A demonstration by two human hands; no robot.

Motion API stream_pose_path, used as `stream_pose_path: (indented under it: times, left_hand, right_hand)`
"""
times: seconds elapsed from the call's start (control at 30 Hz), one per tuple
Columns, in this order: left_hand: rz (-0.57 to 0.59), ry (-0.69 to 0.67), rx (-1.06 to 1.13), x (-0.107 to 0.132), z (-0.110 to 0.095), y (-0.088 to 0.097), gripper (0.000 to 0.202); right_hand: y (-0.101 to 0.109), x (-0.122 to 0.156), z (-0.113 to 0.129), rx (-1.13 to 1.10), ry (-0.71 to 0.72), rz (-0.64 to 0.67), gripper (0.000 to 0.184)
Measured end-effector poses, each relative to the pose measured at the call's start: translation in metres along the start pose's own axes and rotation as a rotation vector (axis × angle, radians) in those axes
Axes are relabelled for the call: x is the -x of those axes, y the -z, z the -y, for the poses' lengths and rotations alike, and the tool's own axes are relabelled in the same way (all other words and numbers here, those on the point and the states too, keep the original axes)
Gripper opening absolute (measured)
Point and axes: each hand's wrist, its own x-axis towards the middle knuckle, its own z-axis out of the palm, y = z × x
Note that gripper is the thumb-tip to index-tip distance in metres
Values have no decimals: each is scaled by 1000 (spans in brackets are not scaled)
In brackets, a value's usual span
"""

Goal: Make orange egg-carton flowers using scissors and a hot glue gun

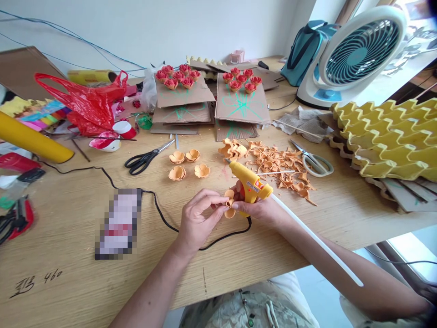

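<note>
My left hand pinches the edge of a small orange paper-pulp flower piece between thumb and fingertips. My right hand is wrapped round a yellow hot glue gun, and its thumb also touches the flower piece. A long white glue stick sticks out of the gun's back, over my right forearm. The nozzle points up and left, away from the flower piece. Several finished-looking orange flower cups stand on the table just beyond my hands. A heap of orange cut scraps lies behind the gun.
Black-handled scissors and white-handled scissors lie on the table. Red flowers stand on cardboard sheets at the back. Yellow egg trays are stacked right, below a fan. The gun's black cord crosses leftward.
</note>
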Motion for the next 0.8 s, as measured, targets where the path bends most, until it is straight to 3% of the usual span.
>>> stream_pose_path:
  times: [0.33, 0.8]
  left_hand:
    - [-26, 64, 51, 2, -1, -4, 14]
    - [58, 53, -29, 2, -5, 0, 9]
  right_hand:
    - [14, -1, -25, 49, -8, -54, 32]
    - [3, -1, -17, -15, -34, 7, 33]
